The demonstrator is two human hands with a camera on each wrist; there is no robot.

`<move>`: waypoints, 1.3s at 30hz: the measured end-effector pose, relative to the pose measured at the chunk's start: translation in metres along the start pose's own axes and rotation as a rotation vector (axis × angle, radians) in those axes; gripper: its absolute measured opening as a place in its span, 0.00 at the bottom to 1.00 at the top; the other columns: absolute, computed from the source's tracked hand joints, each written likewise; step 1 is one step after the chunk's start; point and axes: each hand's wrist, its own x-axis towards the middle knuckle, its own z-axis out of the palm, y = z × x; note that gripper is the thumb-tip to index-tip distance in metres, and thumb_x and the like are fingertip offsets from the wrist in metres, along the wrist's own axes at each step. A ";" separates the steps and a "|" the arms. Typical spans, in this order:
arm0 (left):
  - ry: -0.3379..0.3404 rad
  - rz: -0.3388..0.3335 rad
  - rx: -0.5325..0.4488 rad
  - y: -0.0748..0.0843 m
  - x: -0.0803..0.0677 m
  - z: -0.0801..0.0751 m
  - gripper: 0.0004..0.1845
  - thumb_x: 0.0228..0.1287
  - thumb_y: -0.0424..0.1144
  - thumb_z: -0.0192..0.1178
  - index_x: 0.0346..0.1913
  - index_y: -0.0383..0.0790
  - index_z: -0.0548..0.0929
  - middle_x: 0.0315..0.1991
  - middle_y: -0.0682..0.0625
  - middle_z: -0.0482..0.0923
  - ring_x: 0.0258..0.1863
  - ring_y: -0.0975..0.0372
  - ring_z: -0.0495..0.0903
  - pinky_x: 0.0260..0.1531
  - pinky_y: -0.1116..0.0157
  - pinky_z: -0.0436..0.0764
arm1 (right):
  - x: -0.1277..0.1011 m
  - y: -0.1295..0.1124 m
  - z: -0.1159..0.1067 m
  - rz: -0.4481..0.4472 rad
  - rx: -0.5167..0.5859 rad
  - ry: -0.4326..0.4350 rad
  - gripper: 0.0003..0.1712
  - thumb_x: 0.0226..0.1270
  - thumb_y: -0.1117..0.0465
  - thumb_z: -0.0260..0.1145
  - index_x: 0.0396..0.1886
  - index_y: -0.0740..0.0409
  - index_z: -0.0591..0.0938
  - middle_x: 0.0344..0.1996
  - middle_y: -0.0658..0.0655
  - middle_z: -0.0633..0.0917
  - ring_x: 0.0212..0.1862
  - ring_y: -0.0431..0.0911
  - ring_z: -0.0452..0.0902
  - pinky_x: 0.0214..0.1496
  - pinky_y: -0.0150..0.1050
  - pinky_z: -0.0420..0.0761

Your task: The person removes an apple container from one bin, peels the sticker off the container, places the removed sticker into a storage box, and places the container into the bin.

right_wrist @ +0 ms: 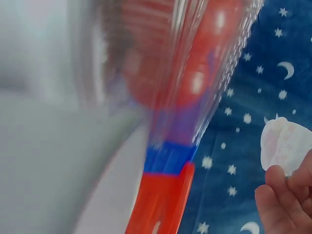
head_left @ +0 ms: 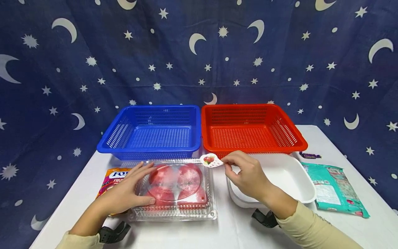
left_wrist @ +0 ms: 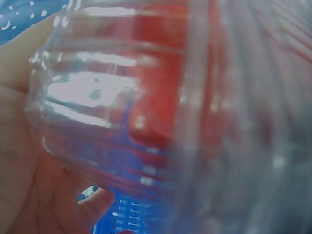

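A clear plastic clamshell box (head_left: 174, 210) with several round red things (head_left: 189, 177) inside stands on the table, its lid down. My left hand (head_left: 127, 192) rests on the box's left side, fingers and thumb spread over the lid. In the left wrist view the clear box wall (left_wrist: 92, 92) fills most of the picture, blurred. Thumb and fingers of my right hand (head_left: 248, 174) pinch a small white label-like piece (head_left: 209, 160) printed with red fruit, just above the box's upper right corner. Its pale back (right_wrist: 282, 144) shows in the right wrist view.
A blue basket (head_left: 149, 152) and a red basket (head_left: 248, 149) stand at the back. Below my right hand is a white tub (head_left: 311, 190). A teal packet (head_left: 339, 190) and a purple wrapped sweet (head_left: 311, 155) lie right; an orange-purple candy bag (head_left: 109, 180) lies left, partly hidden.
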 end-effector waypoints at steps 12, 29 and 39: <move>-0.001 0.013 -0.019 0.000 0.000 0.001 0.46 0.52 0.54 0.76 0.72 0.41 0.70 0.75 0.40 0.60 0.75 0.36 0.44 0.58 0.24 0.52 | -0.044 0.021 -0.033 0.128 -0.147 0.012 0.17 0.43 0.82 0.67 0.32 0.61 0.85 0.30 0.50 0.85 0.29 0.42 0.82 0.36 0.27 0.82; 0.000 0.000 -0.008 0.001 -0.001 0.000 0.46 0.52 0.54 0.75 0.72 0.40 0.70 0.75 0.42 0.60 0.75 0.35 0.44 0.58 0.24 0.52 | -0.065 0.034 -0.041 0.324 -0.318 -0.058 0.16 0.43 0.80 0.71 0.32 0.62 0.86 0.28 0.50 0.85 0.29 0.43 0.83 0.31 0.32 0.82; -0.007 -0.005 -0.013 0.002 -0.001 -0.001 0.45 0.53 0.54 0.75 0.72 0.41 0.70 0.76 0.42 0.59 0.75 0.36 0.44 0.58 0.24 0.52 | -0.069 0.036 -0.040 0.499 -0.290 -0.157 0.11 0.52 0.78 0.70 0.35 0.65 0.88 0.31 0.53 0.86 0.31 0.46 0.84 0.35 0.45 0.85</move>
